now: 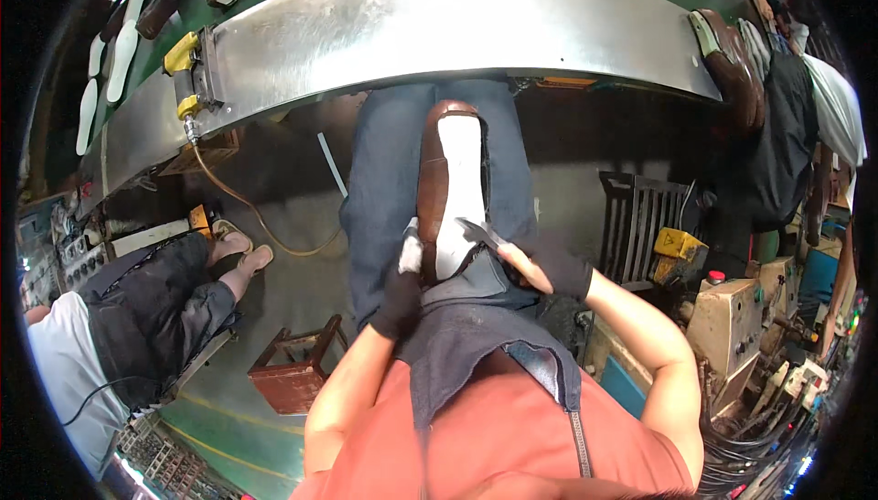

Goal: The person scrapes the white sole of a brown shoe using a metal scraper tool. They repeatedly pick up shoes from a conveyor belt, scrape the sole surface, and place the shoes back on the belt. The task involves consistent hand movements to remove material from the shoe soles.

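A brown shoe [448,191] lies sole-up along the person's lap, on blue jeans, its pale insole side facing the camera and its toe pointing away toward the long metal bench [439,29]. The left hand [401,291], in a dark glove, is closed around the heel end of the shoe at its near left side. The right hand [549,267], also dark-gloved, is clenched on a small dark tool [480,233] whose tip rests on the shoe's near right edge. The bench is a curved steel sheet running across the far side, with a green belt behind it carrying more shoes and white soles [119,52]; a yellow air tool [183,75] hangs at its left end with a hose trailing to the floor. Another brown shoe [732,65] sits at the bench's right end. On the grey concrete floor stands a small red stool [293,372] at the person's left, beside a seated person in dark trousers [146,308]. Cream-coloured machines [741,317] crowd the right side.
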Tool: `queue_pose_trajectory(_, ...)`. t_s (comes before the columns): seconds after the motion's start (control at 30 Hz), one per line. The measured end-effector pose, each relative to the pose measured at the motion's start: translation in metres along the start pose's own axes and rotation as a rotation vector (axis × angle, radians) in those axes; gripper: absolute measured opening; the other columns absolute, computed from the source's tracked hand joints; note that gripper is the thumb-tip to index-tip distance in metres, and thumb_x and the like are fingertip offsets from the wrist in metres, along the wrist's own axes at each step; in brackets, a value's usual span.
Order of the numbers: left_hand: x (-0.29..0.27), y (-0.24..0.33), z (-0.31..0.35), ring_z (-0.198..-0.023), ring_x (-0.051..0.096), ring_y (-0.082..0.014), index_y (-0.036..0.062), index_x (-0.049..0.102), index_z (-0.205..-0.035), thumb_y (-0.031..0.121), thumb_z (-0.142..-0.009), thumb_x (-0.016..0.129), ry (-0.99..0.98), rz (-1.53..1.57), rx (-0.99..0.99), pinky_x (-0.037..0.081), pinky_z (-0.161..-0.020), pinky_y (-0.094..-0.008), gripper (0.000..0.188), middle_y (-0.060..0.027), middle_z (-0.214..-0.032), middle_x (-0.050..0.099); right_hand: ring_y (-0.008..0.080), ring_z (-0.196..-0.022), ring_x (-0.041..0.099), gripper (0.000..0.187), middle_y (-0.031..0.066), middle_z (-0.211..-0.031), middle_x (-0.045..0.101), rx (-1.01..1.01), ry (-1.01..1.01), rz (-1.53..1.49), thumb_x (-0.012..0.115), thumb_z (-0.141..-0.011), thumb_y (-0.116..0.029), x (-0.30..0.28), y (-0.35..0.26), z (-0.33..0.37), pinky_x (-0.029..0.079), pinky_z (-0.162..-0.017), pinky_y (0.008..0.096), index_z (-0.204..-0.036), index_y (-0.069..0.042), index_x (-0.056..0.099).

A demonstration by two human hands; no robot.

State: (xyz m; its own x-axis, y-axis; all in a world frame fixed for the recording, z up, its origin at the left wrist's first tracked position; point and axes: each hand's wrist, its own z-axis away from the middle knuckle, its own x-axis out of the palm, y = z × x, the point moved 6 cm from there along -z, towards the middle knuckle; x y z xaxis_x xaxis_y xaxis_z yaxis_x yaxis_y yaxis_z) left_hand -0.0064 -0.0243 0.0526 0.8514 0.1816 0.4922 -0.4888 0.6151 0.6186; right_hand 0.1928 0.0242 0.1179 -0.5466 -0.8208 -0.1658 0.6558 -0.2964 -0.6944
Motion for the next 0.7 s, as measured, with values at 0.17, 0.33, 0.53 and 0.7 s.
queue_pose_trajectory(0.17,-0.008,-0.009,-0.042,-0.098,0.064,-0.0302,-0.0035,0.042,-0.126,0.039,-0.096,0.05,0.168,-0.644,0.275,0.049,-0.087,-0.0371,0.052,-0.0176,-0.109,0.064,0.0171,-0.062,0.059,0.059,0.0094,-0.067,0.06,0.202,-0.028,-0.073,0.036,-0.1,-0.052,-0.001,0.025,0.01,0.047,-0.06,0.0347,-0.086,-0.001,0.06)
queue_pose_trajectory(0.33,0.015,0.027,-0.033,-0.099,0.063,-0.0299,-0.0033,0.042,-0.125,0.034,-0.089,0.064,0.057,-0.613,0.363,0.048,-0.086,-0.0382,0.056,-0.0212,-0.104,0.063,0.0299,-0.07,0.063,0.038,0.0162,-0.077,0.063,-0.233,0.057,0.366,0.049,-0.097,-0.039,-0.03,-0.095,0.032,0.048,-0.063,0.037,-0.096,-0.004,0.063)
queue_pose_trajectory(0.53,0.024,0.041,-0.002,-0.117,0.054,-0.0298,-0.0021,0.021,-0.143,0.035,-0.079,0.076,-0.115,-0.903,0.515,0.042,-0.099,-0.0383,0.092,-0.0229,-0.129,0.051,0.0397,-0.078,0.062,0.045,0.0245,-0.088,0.064,-0.182,0.103,0.173,0.047,-0.098,-0.041,-0.024,-0.041,-0.008,0.047,-0.067,0.0416,-0.099,0.001,0.063)
queue_pose_trajectory(0.7,-0.001,0.105,0.041,-0.117,0.055,-0.0284,0.0013,0.045,-0.132,0.031,-0.075,0.08,-0.025,-1.105,0.367,0.044,-0.098,-0.0384,0.074,-0.0191,-0.125,0.056,0.0078,-0.066,0.048,0.036,-0.0014,-0.072,0.052,-0.017,0.41,-0.263,0.047,-0.101,-0.03,-0.036,0.006,0.05,0.043,-0.061,0.0265,-0.085,0.0,0.058)
